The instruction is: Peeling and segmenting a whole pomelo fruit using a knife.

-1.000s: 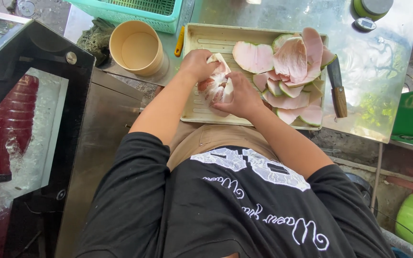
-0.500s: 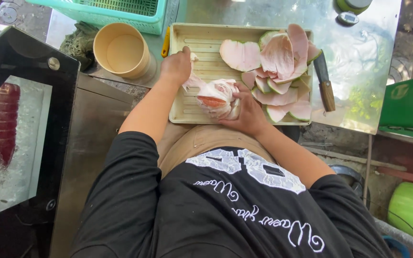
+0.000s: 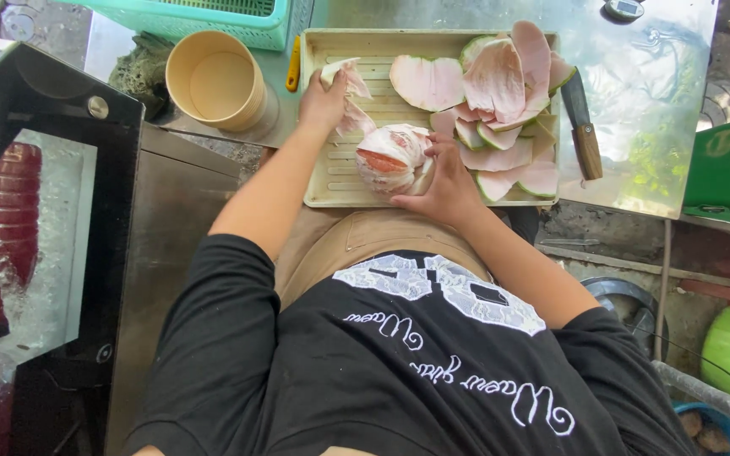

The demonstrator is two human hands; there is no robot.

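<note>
A peeled pink pomelo (image 3: 392, 157) rests on a cream ribbed tray (image 3: 348, 184). My right hand (image 3: 447, 177) cups its right side and holds it. My left hand (image 3: 324, 103) is up at the tray's far left, gripping a strip of white-pink pith (image 3: 346, 84) that still trails down toward the fruit. A heap of thick pink peel pieces with green rind (image 3: 504, 101) fills the tray's right half.
A knife with a wooden handle (image 3: 585, 127) lies just right of the tray on the shiny metal table (image 3: 652, 101). A tan round tub (image 3: 220, 80) stands to the left, a teal basket (image 3: 213, 17) behind it. A dark glass-topped cooler (image 3: 35, 211) sits at my left.
My left hand has torn a strip of pith off the fruit and pulled it up and away to the tray's far left. My right hand keeps the fruit, now resting on the tray.
</note>
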